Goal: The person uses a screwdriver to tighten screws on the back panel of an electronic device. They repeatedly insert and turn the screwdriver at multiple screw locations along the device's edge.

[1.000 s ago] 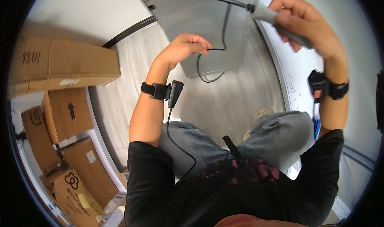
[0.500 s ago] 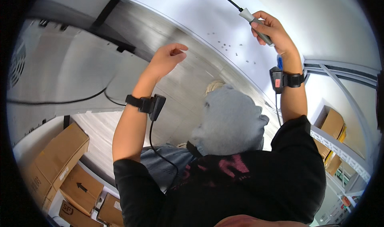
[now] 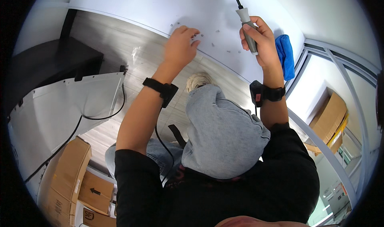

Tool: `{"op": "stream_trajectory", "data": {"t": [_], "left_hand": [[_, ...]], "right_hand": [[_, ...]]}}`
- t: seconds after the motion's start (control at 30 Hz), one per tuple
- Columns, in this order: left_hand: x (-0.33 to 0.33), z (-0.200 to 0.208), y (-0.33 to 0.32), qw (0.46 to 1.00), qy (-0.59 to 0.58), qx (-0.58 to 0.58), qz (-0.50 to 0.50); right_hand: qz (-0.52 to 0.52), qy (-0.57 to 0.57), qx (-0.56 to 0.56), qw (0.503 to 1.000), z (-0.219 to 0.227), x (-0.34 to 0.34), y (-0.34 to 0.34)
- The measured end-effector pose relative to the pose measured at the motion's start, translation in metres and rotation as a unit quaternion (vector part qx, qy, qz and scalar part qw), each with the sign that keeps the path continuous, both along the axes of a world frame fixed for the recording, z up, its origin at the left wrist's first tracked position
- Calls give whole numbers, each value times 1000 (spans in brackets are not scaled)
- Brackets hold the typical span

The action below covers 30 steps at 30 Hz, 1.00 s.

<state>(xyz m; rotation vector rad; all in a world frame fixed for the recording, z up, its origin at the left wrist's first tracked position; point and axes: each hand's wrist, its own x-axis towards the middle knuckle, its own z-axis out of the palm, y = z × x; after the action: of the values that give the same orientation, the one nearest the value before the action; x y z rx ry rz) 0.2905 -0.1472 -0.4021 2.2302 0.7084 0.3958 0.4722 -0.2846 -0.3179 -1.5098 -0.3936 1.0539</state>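
My right hand (image 3: 262, 41) is wrapped round a screwdriver (image 3: 249, 37) with a two-tone grey handle; its dark shaft runs out past the top edge. Several small screws (image 3: 202, 35) lie scattered on the white surface (image 3: 148, 7). Over the near edge of that surface reaches my left hand (image 3: 180, 47), thumb and forefinger apart beside the screws. It appears to hold nothing. A folded blue cloth (image 3: 285, 57) rests to the right of my right wrist.
At the left stand a grey metal panel (image 3: 60, 107) with a black cable (image 3: 82, 116) across it and a black box-like unit (image 3: 52, 63). Cardboard boxes (image 3: 68, 179) fill the lower left. A white metal frame (image 3: 320, 139) and another carton (image 3: 330, 119) are on the right.
My left hand has gone from above the floor to the screws on the white surface. The screwdriver stays in my right hand, now more upright. The view has shifted, showing more blue cloth.
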Motion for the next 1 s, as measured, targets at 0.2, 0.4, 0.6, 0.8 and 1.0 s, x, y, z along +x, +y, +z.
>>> {"op": "stream_trajectory", "data": {"t": [0.2, 0.4, 0.6, 0.8, 1.0], "left_hand": [[61, -4, -19, 986, 38, 155, -52], [76, -20, -21, 970, 164, 168, -65], [66, -13, -11, 992, 61, 110, -33], [-26, 42, 30, 884, -146, -412, 164], [-130, 63, 45, 693, -354, -568, 270]], "right_hand": [[-67, 4, -28, 997, -8, -2, -20], [-77, -16, -54, 995, -11, 1, -38], [-27, -32, -71, 997, -7, 2, -25], [239, -113, -33, 964, 5, 0, -1], [402, -147, -21, 904, 23, -39, 61]]}}
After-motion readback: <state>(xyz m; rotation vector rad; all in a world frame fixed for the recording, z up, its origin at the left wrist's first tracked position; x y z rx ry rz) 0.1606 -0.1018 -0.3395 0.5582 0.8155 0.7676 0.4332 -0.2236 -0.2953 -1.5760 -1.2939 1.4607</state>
